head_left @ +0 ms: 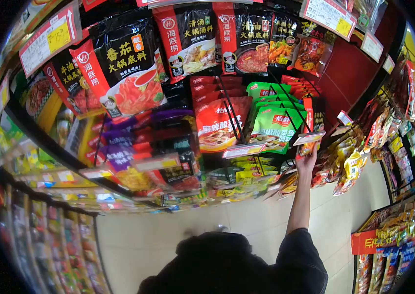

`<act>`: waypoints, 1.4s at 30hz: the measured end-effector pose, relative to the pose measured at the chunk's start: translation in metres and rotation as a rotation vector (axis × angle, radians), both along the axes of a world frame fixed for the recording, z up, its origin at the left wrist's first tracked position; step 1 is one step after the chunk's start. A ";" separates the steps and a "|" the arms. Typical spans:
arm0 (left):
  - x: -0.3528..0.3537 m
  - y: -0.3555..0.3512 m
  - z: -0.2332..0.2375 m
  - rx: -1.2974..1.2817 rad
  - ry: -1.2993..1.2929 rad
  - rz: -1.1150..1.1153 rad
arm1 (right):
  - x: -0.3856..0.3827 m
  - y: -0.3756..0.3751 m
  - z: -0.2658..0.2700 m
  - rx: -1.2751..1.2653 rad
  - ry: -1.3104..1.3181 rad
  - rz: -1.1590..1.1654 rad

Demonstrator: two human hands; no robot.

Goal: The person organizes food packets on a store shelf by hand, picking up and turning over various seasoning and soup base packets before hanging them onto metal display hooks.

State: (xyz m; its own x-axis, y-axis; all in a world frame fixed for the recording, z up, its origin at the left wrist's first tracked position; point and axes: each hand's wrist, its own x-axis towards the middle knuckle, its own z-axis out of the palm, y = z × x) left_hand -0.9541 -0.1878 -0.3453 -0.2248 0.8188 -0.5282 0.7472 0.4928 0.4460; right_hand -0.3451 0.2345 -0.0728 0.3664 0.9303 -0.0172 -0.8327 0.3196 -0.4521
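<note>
My right hand reaches out at the right end of the shelf, with its fingers closed around the lower end of a narrow red-orange seasoning packet. The packet stands upright, partly behind a price tag on the shelf front. Just left of it is a row of green seasoning pouches, and farther left stand red pouches. My left hand is out of view.
Black hot pot seasoning packs hang above, under price tags. More packets hang to the right. Dark wire dividers project between the rows. Below lies the tiled floor, with further shelves at left.
</note>
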 end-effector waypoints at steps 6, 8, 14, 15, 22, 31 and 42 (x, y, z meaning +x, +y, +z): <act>0.008 0.013 0.006 0.016 -0.019 -0.033 | -0.020 -0.062 0.014 -0.049 0.066 -0.215; 0.006 0.019 0.008 0.026 -0.029 -0.057 | 0.004 -0.084 -0.012 0.254 -0.034 0.244; -0.004 0.047 -0.001 0.067 -0.060 -0.238 | -0.020 -0.084 -0.012 0.010 -0.078 0.046; -0.007 0.049 -0.006 0.065 -0.069 -0.263 | -0.028 -0.086 -0.011 -0.018 -0.089 0.018; -0.008 0.065 -0.005 0.162 -0.074 -0.326 | -0.062 -0.136 0.033 0.112 -0.133 -0.056; 0.056 0.155 0.135 0.453 -0.340 -0.324 | -0.066 -0.190 -0.009 -0.009 -0.176 -0.132; 0.251 0.229 0.314 0.261 -1.060 -0.613 | -0.154 -0.279 -0.027 -0.223 -0.393 0.033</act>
State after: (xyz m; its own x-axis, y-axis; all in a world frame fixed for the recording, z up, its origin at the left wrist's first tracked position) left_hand -0.7031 0.0410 -0.0310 0.6665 0.7452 -0.0224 0.0360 -0.0021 0.9993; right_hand -0.4994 -0.0448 -0.1003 0.3558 0.9308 -0.0836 -0.5921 0.1553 -0.7907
